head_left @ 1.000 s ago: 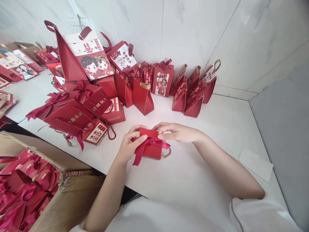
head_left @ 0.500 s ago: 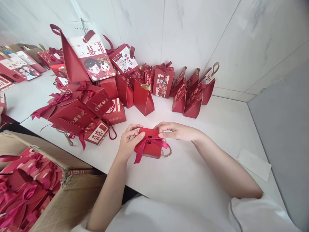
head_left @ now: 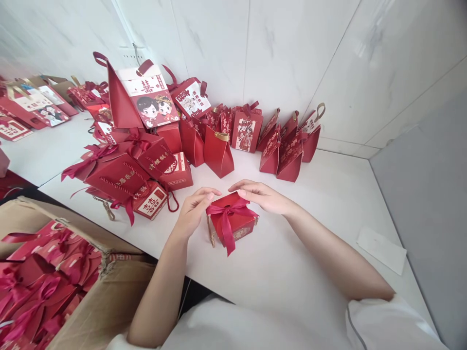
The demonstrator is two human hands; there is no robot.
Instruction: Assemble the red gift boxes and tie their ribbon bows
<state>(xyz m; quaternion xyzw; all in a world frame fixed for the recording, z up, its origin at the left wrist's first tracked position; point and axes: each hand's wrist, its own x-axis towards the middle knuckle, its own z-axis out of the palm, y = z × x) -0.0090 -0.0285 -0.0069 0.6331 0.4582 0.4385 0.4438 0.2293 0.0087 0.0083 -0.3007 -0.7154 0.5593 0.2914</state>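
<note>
A small red gift box (head_left: 241, 224) stands upright on the white table in front of me. A magenta ribbon (head_left: 226, 228) is tied in a bow across its front, with its tails hanging down. Twisted gold cord handles (head_left: 211, 234) show at both sides. My left hand (head_left: 193, 209) is at the box's upper left corner, fingers stretched out and thumb close to the top edge. At the upper right edge, my right hand (head_left: 264, 197) reaches with long, loosely spread fingers. Neither hand is wrapped round the box; whether the fingertips touch it I cannot tell.
Several red gift boxes with ribbons and cords (head_left: 120, 170) are piled left of my hands. More red boxes (head_left: 219, 153) stand along the marble-look wall. An open cardboard carton (head_left: 124, 287) full of red boxes is at lower left. A white card (head_left: 381, 250) lies at right.
The box has gone from lying low and flat to standing fuller, with its front and left cord now visible. Both hands have loosened their hold on its top.
</note>
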